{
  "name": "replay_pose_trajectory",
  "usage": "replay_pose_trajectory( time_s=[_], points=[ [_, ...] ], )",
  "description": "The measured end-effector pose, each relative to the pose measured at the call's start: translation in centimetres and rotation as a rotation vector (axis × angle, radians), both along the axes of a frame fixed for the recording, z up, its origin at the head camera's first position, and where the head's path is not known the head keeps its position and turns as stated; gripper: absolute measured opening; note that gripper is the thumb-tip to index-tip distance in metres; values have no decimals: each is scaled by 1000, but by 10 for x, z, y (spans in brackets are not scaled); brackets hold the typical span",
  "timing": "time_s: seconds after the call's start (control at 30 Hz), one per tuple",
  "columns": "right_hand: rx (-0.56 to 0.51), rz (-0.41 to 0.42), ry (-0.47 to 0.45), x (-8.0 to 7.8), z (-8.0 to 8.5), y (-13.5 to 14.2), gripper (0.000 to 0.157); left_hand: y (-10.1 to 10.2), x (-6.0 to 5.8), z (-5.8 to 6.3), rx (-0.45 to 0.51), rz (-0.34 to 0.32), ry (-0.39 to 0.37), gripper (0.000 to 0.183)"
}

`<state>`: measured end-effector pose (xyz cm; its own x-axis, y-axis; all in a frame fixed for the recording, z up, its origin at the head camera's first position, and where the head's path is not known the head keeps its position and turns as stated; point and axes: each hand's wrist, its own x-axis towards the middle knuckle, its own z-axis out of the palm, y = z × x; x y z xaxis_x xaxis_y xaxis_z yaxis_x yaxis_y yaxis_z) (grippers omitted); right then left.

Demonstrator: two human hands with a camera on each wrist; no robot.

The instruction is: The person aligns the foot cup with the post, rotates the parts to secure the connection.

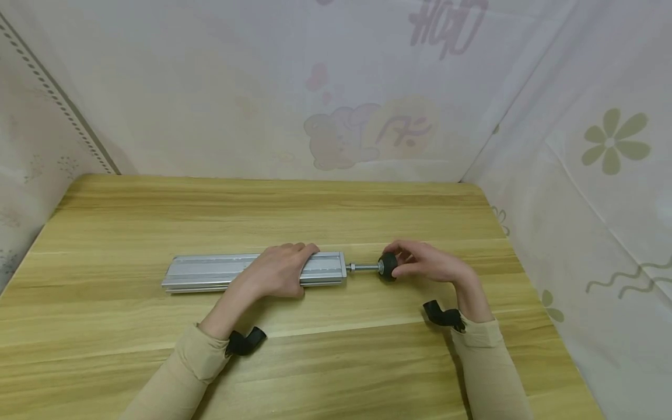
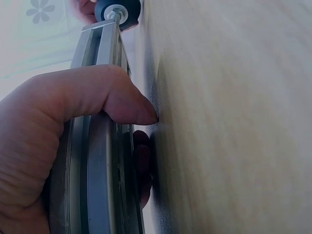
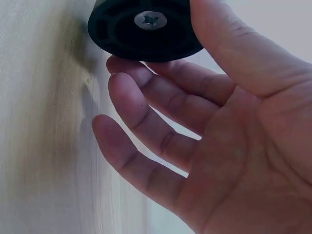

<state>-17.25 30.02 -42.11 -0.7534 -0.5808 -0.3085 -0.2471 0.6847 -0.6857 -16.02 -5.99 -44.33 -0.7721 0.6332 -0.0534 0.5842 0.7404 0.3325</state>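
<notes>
A silver aluminium profile (image 1: 202,269) lies lengthwise across the table in the head view. My left hand (image 1: 278,271) grips it right of its middle, thumb on the near side and fingers over the far side. From the profile's right end sticks a threaded rod (image 1: 367,268) with a nut (image 1: 352,268) near the end plate. A round black levelling foot (image 1: 387,266) sits at the rod's tip. My right hand (image 1: 430,261) pinches this foot between thumb and fingers. In the right wrist view, the foot's (image 3: 109,36) underside shows a screw head at its centre; the lower fingers hang loosely curled below.
The wood-grain table (image 1: 315,361) extends on all sides of the profile. Its back edge meets a pale printed cloth (image 1: 236,87), and another patterned cloth (image 1: 593,233) hangs along the right. Black camera mounts (image 1: 247,341) stick out from both wrists above the tabletop.
</notes>
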Motion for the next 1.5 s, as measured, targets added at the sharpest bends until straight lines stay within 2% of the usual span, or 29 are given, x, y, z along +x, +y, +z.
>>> replay_pose_trajectory(
  time_s=[0.3, 0.6, 0.97, 1.2, 1.33, 1.5],
  points=[
    [9, 20, -47, 0, -1, 3, 49, 1, 0, 1, -5, -7, 3, 80],
    [-129, -8, -85, -2, -3, 0, 75, 0, 1, 2, 1, 4, -9, 81],
    [-111, -69, -36, -3, -7, -3, 62, 0, 0, 1, -1, -3, -4, 81],
    [-65, 10, -9, -5, -6, 3, 45, 0, -1, 1, -6, -6, -12, 81],
    [-46, 26, -23, -5, -5, 4, 47, 0, -1, 1, -8, -6, -13, 81],
    [-68, 8, -41, -4, -3, 4, 63, 0, -1, 1, -4, -7, -7, 81]
  ],
)
